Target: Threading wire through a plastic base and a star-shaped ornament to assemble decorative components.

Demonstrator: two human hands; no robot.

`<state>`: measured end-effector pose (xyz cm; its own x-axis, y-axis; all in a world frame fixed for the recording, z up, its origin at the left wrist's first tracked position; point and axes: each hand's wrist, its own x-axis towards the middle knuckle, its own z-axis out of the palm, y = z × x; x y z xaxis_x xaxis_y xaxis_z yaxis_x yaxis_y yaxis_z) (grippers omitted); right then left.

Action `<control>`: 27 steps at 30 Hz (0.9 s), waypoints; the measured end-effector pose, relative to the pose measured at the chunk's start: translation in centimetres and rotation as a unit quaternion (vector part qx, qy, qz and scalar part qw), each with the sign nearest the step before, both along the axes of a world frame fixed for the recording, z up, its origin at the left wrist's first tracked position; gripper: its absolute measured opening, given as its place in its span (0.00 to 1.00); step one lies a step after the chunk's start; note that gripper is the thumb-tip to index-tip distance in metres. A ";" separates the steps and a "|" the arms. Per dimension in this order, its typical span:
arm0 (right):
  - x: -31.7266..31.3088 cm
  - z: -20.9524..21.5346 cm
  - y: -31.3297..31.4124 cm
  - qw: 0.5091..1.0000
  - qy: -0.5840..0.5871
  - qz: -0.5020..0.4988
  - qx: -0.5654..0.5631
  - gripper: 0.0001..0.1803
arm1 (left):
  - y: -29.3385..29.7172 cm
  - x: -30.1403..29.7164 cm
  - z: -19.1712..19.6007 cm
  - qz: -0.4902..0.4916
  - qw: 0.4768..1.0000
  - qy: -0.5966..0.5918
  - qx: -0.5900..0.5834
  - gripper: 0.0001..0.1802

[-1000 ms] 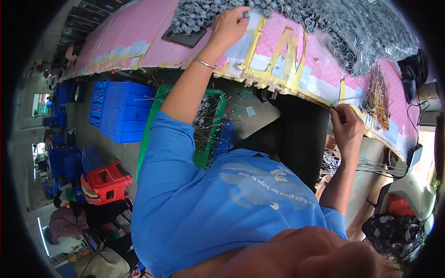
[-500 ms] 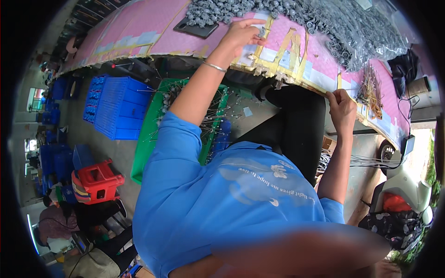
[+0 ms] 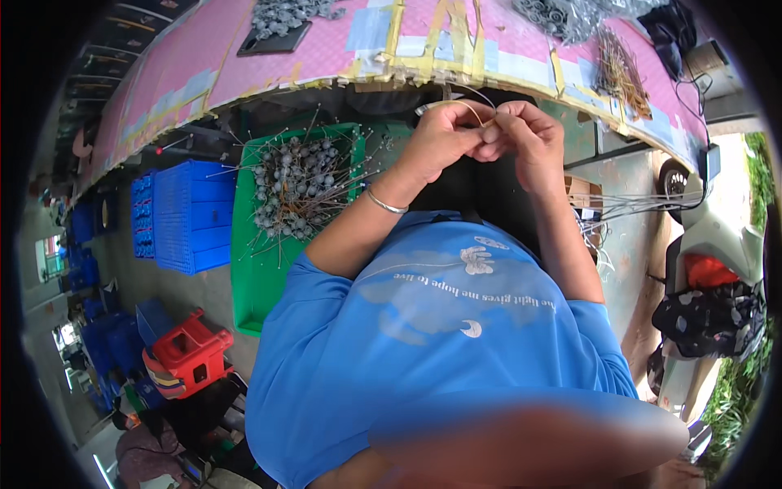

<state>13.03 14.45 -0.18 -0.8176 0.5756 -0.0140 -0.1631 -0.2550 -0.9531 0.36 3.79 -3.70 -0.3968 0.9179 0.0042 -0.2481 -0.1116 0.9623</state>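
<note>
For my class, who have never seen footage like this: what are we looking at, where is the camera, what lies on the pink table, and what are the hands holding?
There is no machine here, only a person in a blue shirt working with bare hands. The single picture comes from a wide fisheye camera worn on the person's head, looking down, so straight edges curve near the rim.

The left hand and right hand meet in front of the chest and pinch a thin bent wire between their fingers. The left wrist wears a bracelet.

Ahead is a pink table patched with yellow tape. On it lie a dark tray of small grey parts and a bundle of thin wires. Below the table, a green crate holds grey parts on wire stems, beside blue crates.
</note>
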 end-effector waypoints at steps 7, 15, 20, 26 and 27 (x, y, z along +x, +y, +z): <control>1.6 0.1 -1.3 0.992 -0.055 -0.052 0.099 0.08 | -1.9 0.8 2.8 0.024 0.999 -0.029 0.033 0.21; 2.2 -0.5 -2.5 0.995 -0.037 -0.038 0.081 0.10 | -2.4 0.8 3.4 0.115 0.991 -0.054 0.041 0.15; 2.6 -1.3 -3.0 0.998 -0.039 -0.036 0.040 0.09 | -2.7 0.6 3.3 0.096 0.995 -0.020 0.033 0.15; 2.8 -2.7 -3.1 0.999 0.014 -0.016 0.032 0.07 | -2.7 0.5 3.4 0.105 0.994 -0.022 0.025 0.16; 2.8 -3.3 -3.3 0.999 0.013 -0.017 0.032 0.07 | -2.7 0.5 3.5 0.101 0.994 -0.034 0.022 0.16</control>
<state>15.86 11.19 -3.45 -0.7972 0.6021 0.0448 -0.1964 -0.1884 -0.9623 0.86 1.06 -0.17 -0.5735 0.8191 0.0086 -0.2807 -0.2064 0.9373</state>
